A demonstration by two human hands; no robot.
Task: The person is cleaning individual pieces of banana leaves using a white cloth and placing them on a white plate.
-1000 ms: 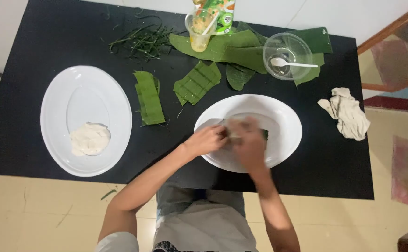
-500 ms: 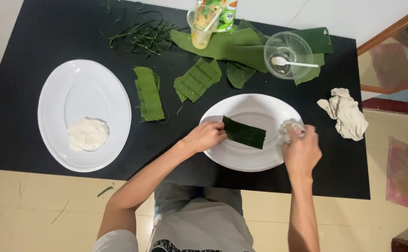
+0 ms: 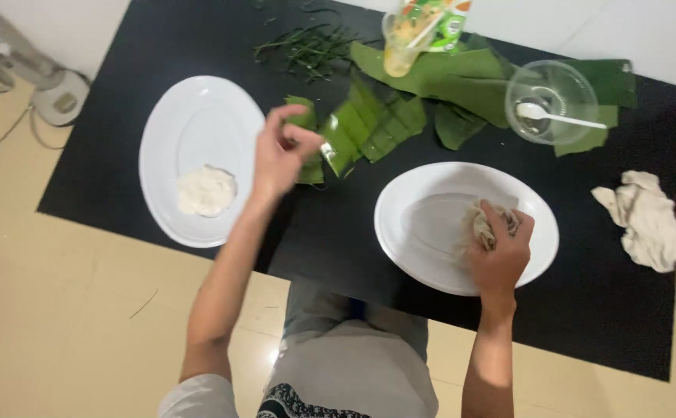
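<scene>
Since half a second earlier, your left hand (image 3: pixel 280 151) had lifted off the right plate (image 3: pixel 431 232) and swung over to the cut leaf strips (image 3: pixel 369 128), and the leaf piece that lay on that plate was gone from it; your right hand (image 3: pixel 500 248) had come in from the rim onto the plate's middle.

The black table (image 3: pixel 121 101) carried everything. The right plate held only your right hand, closed around a crumpled pale cloth (image 3: pixel 481 224) and pressed to the dish. The left plate (image 3: pixel 198 147) held a white lump of dough (image 3: pixel 206 191). Your left hand was curled, fingertips pinched together above a folded strip; whether it gripped anything, you could not tell through the blur.

The risk, as I judged it: the right plate sat near the table's front edge, and a hard wipe could push it off.

Around you lay broad leaves (image 3: pixel 462 77), a clear bowl (image 3: pixel 551 101) with a white spoon (image 3: pixel 558 118), a tilted jar (image 3: pixel 411 35), thin leaf shreds (image 3: pixel 307 46) and a second cloth (image 3: pixel 651 217) at the right. Nothing blocked either hand.
</scene>
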